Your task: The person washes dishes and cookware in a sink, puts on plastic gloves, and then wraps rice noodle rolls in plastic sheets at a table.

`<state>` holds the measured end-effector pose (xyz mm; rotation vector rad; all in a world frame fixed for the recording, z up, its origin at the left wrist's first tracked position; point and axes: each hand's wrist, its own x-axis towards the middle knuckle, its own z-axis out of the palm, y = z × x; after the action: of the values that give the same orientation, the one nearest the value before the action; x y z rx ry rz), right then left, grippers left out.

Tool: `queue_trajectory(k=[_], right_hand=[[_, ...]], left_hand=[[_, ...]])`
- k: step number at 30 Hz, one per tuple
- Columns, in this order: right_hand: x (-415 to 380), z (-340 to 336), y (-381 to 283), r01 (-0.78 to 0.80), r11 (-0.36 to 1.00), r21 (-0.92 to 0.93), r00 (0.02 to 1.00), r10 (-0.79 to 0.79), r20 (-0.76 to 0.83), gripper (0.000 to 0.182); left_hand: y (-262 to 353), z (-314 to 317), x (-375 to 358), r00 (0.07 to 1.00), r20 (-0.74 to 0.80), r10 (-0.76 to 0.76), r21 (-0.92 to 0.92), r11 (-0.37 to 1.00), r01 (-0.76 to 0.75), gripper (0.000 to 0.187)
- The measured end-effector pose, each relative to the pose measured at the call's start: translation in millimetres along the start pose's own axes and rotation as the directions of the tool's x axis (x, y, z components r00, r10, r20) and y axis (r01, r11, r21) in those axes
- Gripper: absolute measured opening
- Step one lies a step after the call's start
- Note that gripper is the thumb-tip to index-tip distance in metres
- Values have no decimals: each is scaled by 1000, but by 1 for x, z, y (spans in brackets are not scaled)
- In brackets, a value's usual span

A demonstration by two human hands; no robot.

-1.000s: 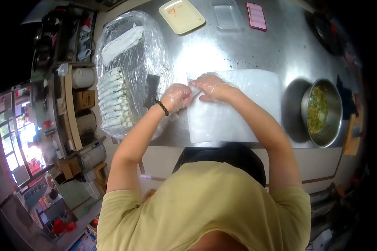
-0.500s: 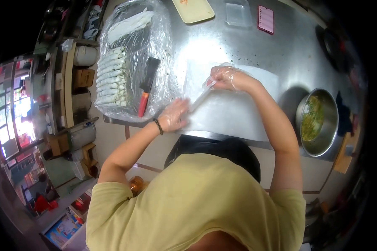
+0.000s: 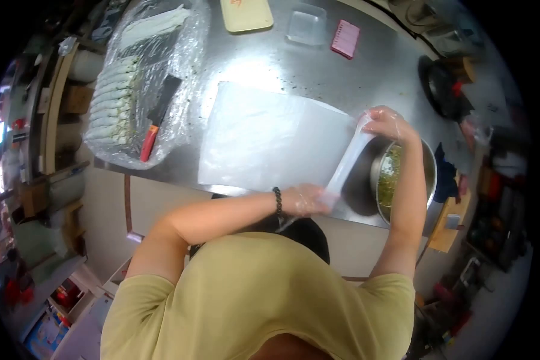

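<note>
One steel table [image 3: 306, 66], cluttered shelves [image 3: 54, 120] left

Bare steel table [image 3: 270, 66] open beyond the white sheet [image 3: 264, 135], metal bowl [image 3: 402, 180] blocking right, cleaver [image 3: 157, 117] left

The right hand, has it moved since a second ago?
Yes. The right hand has gone from the sheet's far left corner, near the cleaver, across to the metal bowl, holding a white strip.
</note>
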<state>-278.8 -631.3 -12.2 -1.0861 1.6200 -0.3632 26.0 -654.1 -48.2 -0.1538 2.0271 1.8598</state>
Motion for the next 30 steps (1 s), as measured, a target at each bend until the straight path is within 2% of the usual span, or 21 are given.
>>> queue_trajectory(k=[2, 3, 4, 5, 6, 7, 8, 9, 11, 13, 15, 16, 18, 19, 21, 22, 24, 25, 27, 28, 30], right_hand=[[-7, -11, 0, 45, 990, -136, 999, -45, 1, 25], [0, -8, 0, 51, 980, -191, 998, -56, -24, 27], [14, 4, -9, 59, 968, -244, 996, -73, -49, 28], [30, 17, -17, 98, 919, -382, 989, -132, -63, 28], [47, 29, -20, 133, 850, -510, 979, -194, -67, 29], [67, 40, -15, 234, 807, -543, 952, -302, -38, 26], [82, 47, -11, 333, 750, -572, 913, -408, -3, 24], [88, 53, -14, 337, 747, -573, 911, -411, -1, 24], [95, 66, -16, 396, 615, -682, 815, -578, -48, 19], [93, 74, -12, 411, 546, -730, 757, -650, -60, 18], [81, 77, -16, 249, 678, -692, 882, -453, -126, 21], [73, 77, -26, 245, 679, -692, 887, -446, -124, 21], [61, 77, -52, 33, 694, -719, 980, -165, -114, 22], [67, 77, -44, 31, 692, -721, 980, -162, -113, 22], [83, 81, -18, 164, 441, -882, 938, -347, 0, 20], [82, 80, -12, 163, 442, -882, 938, -346, 0, 20], [76, 75, 0, 406, 307, -861, 731, -675, 104, 17], [67, 72, 4, 403, 307, -862, 732, -674, 102, 17], [33, 69, 7, 247, 668, -702, 928, -371, -26, 18], [18, 62, 11, 242, 666, -705, 930, -365, -27, 18], [-12, 46, 15, 189, 796, -575, 965, -259, -42, 15]], left_hand=[[13, 15, 18, 982, 136, -131, -398, 901, 175, 37], [-3, 19, 27, 983, 142, -118, -401, 901, 166, 37], [-37, 24, 38, 998, 45, -41, -266, 963, 51, 39], [-57, 25, 43, 998, -43, 49, -113, 992, -54, 42], [-59, 23, 37, 998, -41, 54, -109, 992, -58, 42], [-59, 21, 27, 961, -242, -132, -120, 987, 105, 46], [-56, 20, 21, 850, -429, -306, -165, 952, 259, 50], [-49, 17, 17, 848, -433, -306, -165, 952, 259, 50], [-38, 14, 9, 737, -553, -389, -140, 915, 378, 57], [-57, 17, 7, 732, -603, -316, -57, 933, 356, 59], [-73, 17, 7, 735, -669, -109, 253, 896, 364, 61], [-72, 15, 4, 738, -666, -111, 248, 900, 359, 61], [-64, 8, -4, 759, -649, -53, 402, 823, 402, 61], [-65, 7, -4, 759, -649, -52, 401, 825, 399, 61], [-66, 5, -5, 751, -652, 105, 537, 763, 360, 62], [-66, 4, -5, 751, -652, 105, 537, 764, 359, 62], [-66, 1, -3, 757, -646, 97, 593, 689, 417, 78], [-65, -2, -2, 760, -643, 94, 619, 648, 443, 87], [-57, -12, 0, 784, -621, -12, 605, 629, 489, 92], [-54, -14, 1, 795, -594, -121, 592, 603, 534, 97], [-56, -14, 3, 816, -566, -122, 620, 589, 518, 97]])
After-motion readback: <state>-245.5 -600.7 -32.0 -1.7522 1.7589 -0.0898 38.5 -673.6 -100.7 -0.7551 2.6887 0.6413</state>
